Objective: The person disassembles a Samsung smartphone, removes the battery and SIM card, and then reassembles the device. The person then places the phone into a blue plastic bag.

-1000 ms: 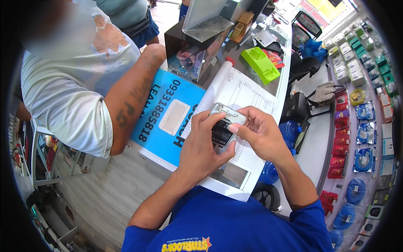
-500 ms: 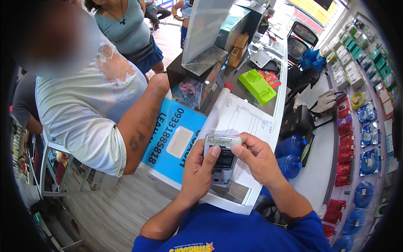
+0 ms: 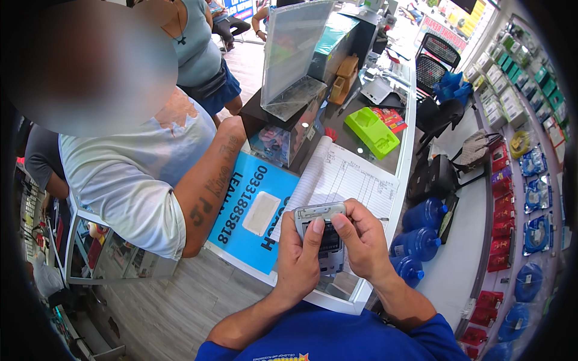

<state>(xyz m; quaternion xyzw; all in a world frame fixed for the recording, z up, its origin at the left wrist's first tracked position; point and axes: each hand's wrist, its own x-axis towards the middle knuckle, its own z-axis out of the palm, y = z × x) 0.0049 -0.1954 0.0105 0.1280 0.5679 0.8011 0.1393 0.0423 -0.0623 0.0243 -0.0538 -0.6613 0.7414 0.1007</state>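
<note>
A small grey handset with a dark keypad (image 3: 325,237) is held upright in front of me, over a glass counter (image 3: 361,295). My left hand (image 3: 298,262) grips its left side, thumb on the top of the keypad. My right hand (image 3: 361,240) holds its right side, with the thumb tip pressed near the upper keys. Under the hands lies an open lined ledger book (image 3: 349,177). A person in a white shirt leans a tattooed forearm (image 3: 211,189) on the counter to my left.
A green box (image 3: 371,132), a clear acrylic stand (image 3: 295,57) and dark boxes sit further along the counter. Blue water bottles (image 3: 421,228) stand on the floor at right, before shelves of packaged goods (image 3: 530,198). Another person stands behind.
The view has tilted so the counter sits higher and further. Both hands stay on the handset; it now stands more upright and my thumbs have shifted on its keys.
</note>
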